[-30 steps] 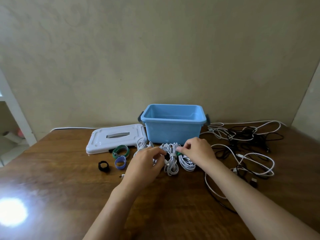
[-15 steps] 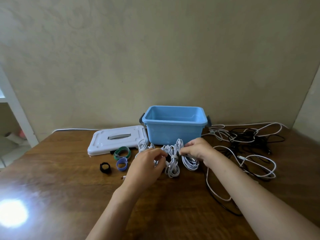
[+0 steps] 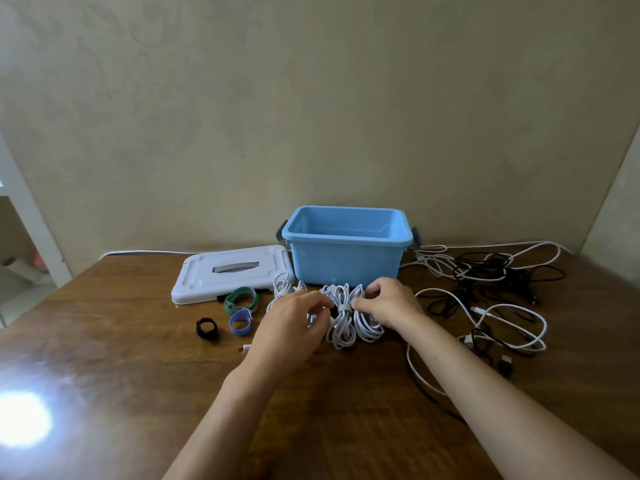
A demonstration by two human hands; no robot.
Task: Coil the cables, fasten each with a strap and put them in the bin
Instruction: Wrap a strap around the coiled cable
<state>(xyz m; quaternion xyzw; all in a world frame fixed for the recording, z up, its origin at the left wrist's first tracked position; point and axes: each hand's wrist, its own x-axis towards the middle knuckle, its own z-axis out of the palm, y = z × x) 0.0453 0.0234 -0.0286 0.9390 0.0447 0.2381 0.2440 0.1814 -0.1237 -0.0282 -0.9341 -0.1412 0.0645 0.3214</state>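
Three coiled white cables lie side by side on the wooden table in front of the open blue bin (image 3: 346, 261). The middle coil (image 3: 341, 323) has a grey strap around its waist. My left hand (image 3: 291, 327) rests over the left coil (image 3: 282, 287), fingers curled at its middle. My right hand (image 3: 389, 304) pinches the right coil (image 3: 369, 327) near its waist. Rolled straps lie to the left: green (image 3: 241, 299), purple (image 3: 239, 322) and black (image 3: 207, 329).
The bin's white lid (image 3: 232, 273) lies flat left of the bin. A tangle of loose white and black cables (image 3: 491, 292) spreads over the table's right side, one white loop (image 3: 415, 368) running under my right forearm. A bright glare spot sits at the near left.
My right hand has shifted slightly left and down onto the right coil's middle. The green strap bit seen under its fingers earlier is now hidden. My left hand stays over the left coil.
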